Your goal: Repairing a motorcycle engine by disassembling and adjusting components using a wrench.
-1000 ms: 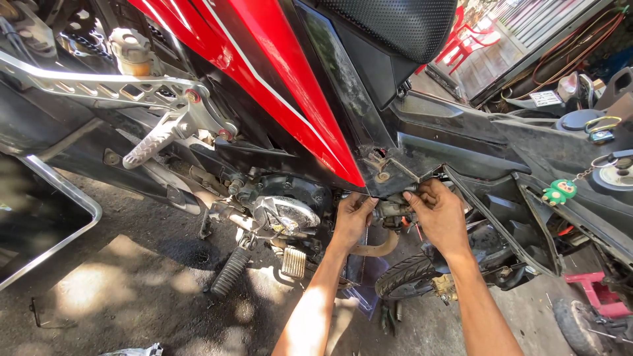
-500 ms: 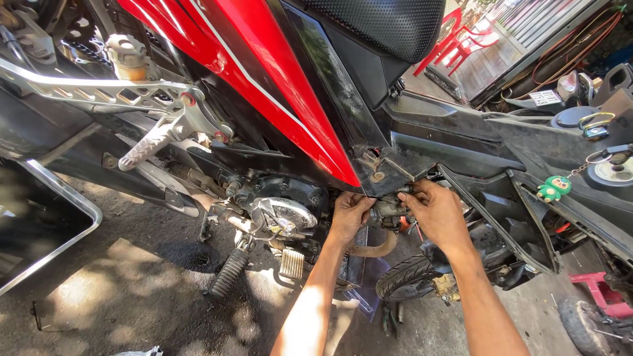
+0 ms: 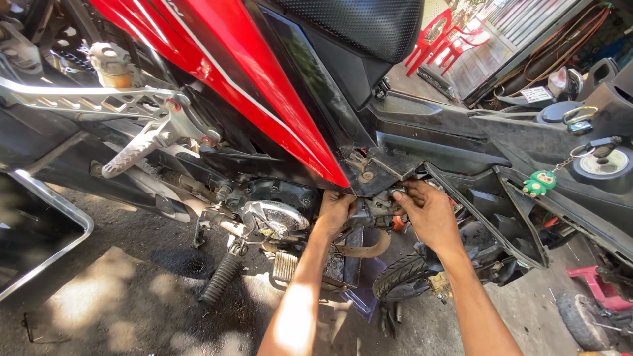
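A motorcycle with a red side fairing (image 3: 264, 86) and a black seat (image 3: 356, 26) fills the view. Both my hands reach under the fairing's lower tip. My left hand (image 3: 336, 209) curls its fingers around a small grey metal part (image 3: 374, 212) of the engine. My right hand (image 3: 430, 212) pinches the same part from the right, thumb and fingers closed at its top. A tan hose (image 3: 366, 250) curves just below the hands. Most of the part is hidden by my fingers.
A chrome engine cover (image 3: 275, 217), a kick lever with rubber grip (image 3: 221, 277) and a silver footrest bracket (image 3: 142, 148) lie to the left. A black open frame panel (image 3: 501, 211), a green key charm (image 3: 539, 182), a small front tyre (image 3: 402, 280) and red chairs (image 3: 448, 39) are to the right.
Both hands stay at the metal part under the fairing. My right fingers have come down from a raised spread to a pinch on it. The view has shifted slightly.
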